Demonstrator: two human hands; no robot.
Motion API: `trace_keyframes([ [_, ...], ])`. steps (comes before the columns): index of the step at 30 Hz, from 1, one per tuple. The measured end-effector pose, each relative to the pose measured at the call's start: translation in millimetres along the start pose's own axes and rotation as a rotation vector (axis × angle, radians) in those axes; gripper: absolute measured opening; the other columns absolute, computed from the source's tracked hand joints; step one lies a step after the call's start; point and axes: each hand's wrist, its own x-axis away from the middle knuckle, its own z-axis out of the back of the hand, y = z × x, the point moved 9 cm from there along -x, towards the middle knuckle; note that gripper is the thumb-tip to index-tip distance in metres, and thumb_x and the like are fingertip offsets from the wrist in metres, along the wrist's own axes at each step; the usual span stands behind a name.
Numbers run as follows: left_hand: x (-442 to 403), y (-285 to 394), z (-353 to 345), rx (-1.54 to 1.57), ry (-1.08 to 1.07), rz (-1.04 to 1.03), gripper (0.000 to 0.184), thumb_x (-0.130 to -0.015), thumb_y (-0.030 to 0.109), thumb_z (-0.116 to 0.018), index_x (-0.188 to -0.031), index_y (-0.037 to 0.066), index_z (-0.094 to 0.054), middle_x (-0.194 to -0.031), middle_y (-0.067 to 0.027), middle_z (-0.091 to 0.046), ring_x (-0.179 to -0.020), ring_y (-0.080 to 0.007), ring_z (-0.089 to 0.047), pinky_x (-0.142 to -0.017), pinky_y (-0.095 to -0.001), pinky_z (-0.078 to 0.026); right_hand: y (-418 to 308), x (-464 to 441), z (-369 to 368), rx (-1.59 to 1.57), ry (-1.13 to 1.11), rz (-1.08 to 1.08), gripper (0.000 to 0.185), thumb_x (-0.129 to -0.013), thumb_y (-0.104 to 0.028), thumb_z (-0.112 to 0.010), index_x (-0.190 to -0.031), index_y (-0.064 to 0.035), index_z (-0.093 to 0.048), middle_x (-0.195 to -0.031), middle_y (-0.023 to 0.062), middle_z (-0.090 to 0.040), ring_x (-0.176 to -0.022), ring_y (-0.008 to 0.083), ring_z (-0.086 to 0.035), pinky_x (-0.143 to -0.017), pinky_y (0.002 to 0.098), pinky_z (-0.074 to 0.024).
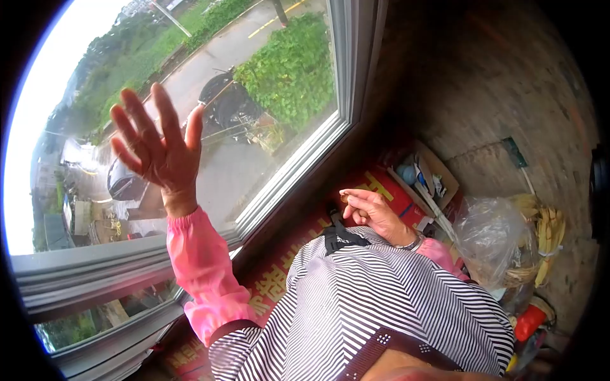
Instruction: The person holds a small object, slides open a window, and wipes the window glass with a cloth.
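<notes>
My left hand [166,159] is raised in front of the window [279,190], wide open, with the fingers spread and the thumb apart from them. I cannot tell if it touches the glass. It holds nothing that I can see.

My right hand [376,219] is in front of my striped shirt [362,286], with the fingers bent. It is nearly closed, and its fingertips pinch a small brown thing [345,197], which is too small for me to name. A bracelet or watch [416,241] is around this wrist. Just beside this hand, a black strap [343,237] lies on the shirt.

To the right there is an open box [445,170] with some objects inside, and near it are a clear plastic bag [489,238] and a straw bundle [548,238].
</notes>
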Motion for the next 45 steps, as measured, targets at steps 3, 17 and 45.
trace_keyframes([
  [3, 10, -10, 2, -0.03, 0.03, 0.005, 0.069, -0.088, 0.07, -0.041, -0.141, 0.025, -0.046, -0.153, -0.0065, -0.035, -0.142, -0.0236, -0.03, -0.118, -0.0399, -0.008, 8, -10, 7, -0.007, 0.019, -0.011, 0.034, -0.095, -0.023, -0.058, -0.121, -0.0007, -0.059, -0.079, 0.007, -0.066, -0.059, 0.0033, -0.053, -0.052, 0.015, -0.039],
  [17, 61, -91, 26, -0.109, 0.136, -0.049, 0.069, -0.088, 0.068, -0.045, -0.14, 0.022, -0.048, -0.15, -0.0087, -0.039, -0.138, -0.0258, -0.037, -0.113, -0.0439, -0.022, 25, 22, 48, 0.021, 0.049, -0.053, 0.036, -0.095, -0.025, -0.058, -0.123, -0.0027, -0.059, -0.08, 0.0064, -0.066, -0.06, 0.0031, -0.052, -0.052, 0.0151, -0.0377],
  [45, 46, 36, 96, 0.505, 0.231, 0.043, 0.041, -0.094, 0.031, -0.059, -0.121, 0.001, -0.053, -0.131, -0.0203, -0.051, -0.128, -0.0364, -0.046, -0.109, -0.052, -0.036, 11, -27, 51, 0.015, 0.072, -0.088, 0.034, -0.095, -0.023, -0.059, -0.121, -0.0015, -0.059, -0.081, 0.007, -0.067, -0.061, 0.0034, -0.054, -0.053, 0.0151, -0.0399],
])
